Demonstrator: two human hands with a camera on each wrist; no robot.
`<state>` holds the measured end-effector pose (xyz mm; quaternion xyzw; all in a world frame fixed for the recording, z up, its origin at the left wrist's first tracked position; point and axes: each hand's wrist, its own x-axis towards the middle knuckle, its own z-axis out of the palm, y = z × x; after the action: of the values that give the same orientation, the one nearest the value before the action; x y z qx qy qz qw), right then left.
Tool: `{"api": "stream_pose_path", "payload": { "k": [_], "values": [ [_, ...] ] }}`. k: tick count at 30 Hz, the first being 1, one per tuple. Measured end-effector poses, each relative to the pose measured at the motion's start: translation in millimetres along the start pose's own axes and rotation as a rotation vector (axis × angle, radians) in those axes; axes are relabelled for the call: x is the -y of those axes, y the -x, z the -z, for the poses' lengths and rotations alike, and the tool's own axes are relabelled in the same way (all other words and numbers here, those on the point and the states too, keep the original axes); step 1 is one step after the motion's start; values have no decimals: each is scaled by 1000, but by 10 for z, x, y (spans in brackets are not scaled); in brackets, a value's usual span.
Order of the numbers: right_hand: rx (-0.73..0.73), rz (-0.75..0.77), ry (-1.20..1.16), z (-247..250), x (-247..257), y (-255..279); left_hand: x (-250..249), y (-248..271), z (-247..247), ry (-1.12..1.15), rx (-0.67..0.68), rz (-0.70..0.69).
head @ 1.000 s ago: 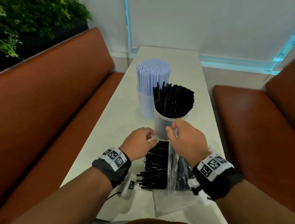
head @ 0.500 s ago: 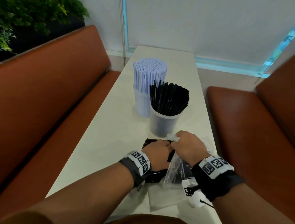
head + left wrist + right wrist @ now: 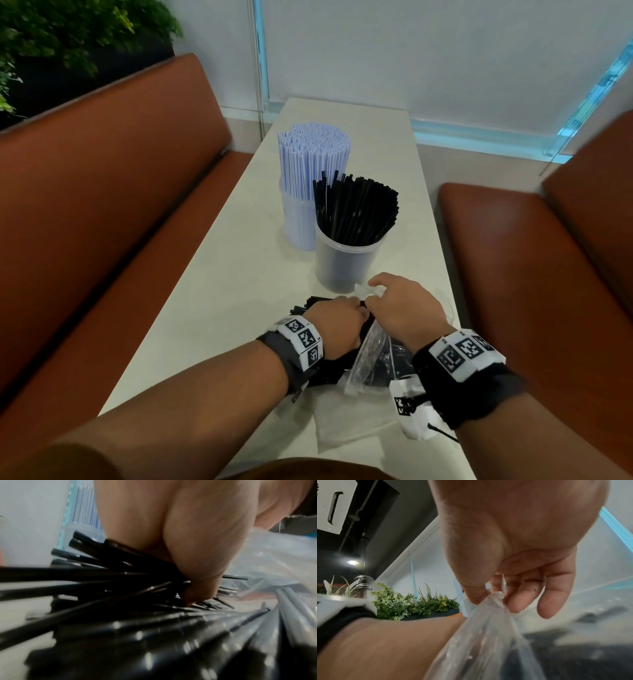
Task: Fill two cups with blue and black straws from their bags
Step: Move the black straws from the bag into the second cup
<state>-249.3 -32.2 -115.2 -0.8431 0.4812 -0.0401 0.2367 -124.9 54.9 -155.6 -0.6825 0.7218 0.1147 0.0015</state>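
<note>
Two clear cups stand mid-table: the far cup (image 3: 297, 219) is packed with blue straws (image 3: 313, 154), the near cup (image 3: 344, 263) holds black straws (image 3: 358, 209). In front of them lies a clear plastic bag (image 3: 371, 356) with loose black straws (image 3: 310, 305) spilling from it. My left hand (image 3: 337, 325) reaches into the pile and curls around a bunch of black straws (image 3: 106, 577). My right hand (image 3: 400, 308) pinches the bag's edge (image 3: 494, 601) between thumb and fingers and lifts it.
The narrow white table (image 3: 212, 301) runs away from me between two brown benches (image 3: 102, 192) (image 3: 534, 260). A second flat empty bag (image 3: 346, 425) lies under my right wrist. Plants (image 3: 68, 37) stand behind the left bench.
My left hand has moved down from near the cup into the pile of black straws and closed on a bunch. My right hand has drawn back toward me, still pinching the bag.
</note>
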Motion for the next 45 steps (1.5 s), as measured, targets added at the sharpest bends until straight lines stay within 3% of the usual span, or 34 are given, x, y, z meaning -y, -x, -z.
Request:
{"api": "stream_pose_path", "payload": {
  "k": [4, 12, 16, 18, 21, 24, 26, 27, 30, 34, 36, 37, 39, 42, 45],
  "values": [
    [0, -13, 2, 41, -22, -33, 186, 100, 147, -32, -68, 31],
    [-6, -5, 13, -32, -113, -93, 905, 575, 251, -99, -63, 79],
    [13, -11, 36, -73, -100, -96, 1153, 793, 223, -26, -108, 146],
    [-68, 42, -50, -56, -11, -73, 1195, 860, 217, 24, -144, 167],
    [-332, 199, -450, 40, 222, 33, 1152, 885, 216, 90, -212, 189],
    [-279, 249, -776, 64, 444, 151, 982, 812, 230, 159, -294, 152],
    [-150, 241, -768, 30, 532, 178, 825, 734, 269, 192, -339, 107],
    [-159, 233, -759, 14, 544, 180, 761, 698, 297, 194, -351, 93],
    [-384, 210, -838, 54, 522, 167, 652, 605, 385, 168, -371, 88],
    [-219, 217, -688, 7, 566, 146, 445, 461, 454, 134, -389, 81],
    [-265, 199, -801, 4, 589, 154, 385, 418, 477, 178, -390, 98],
    [-292, 171, -943, 27, 587, 152, 393, 414, 508, 265, -395, 120],
    [-266, 67, -1202, 66, 558, 125, 440, 428, 621, 654, -469, 164],
    [-101, -91, -1304, 35, 573, 124, 420, 436, 904, 1323, -743, 98],
    [78, -211, -1400, -42, 613, 151, 371, 425, 1203, 1729, -969, -20]
  ]
}}
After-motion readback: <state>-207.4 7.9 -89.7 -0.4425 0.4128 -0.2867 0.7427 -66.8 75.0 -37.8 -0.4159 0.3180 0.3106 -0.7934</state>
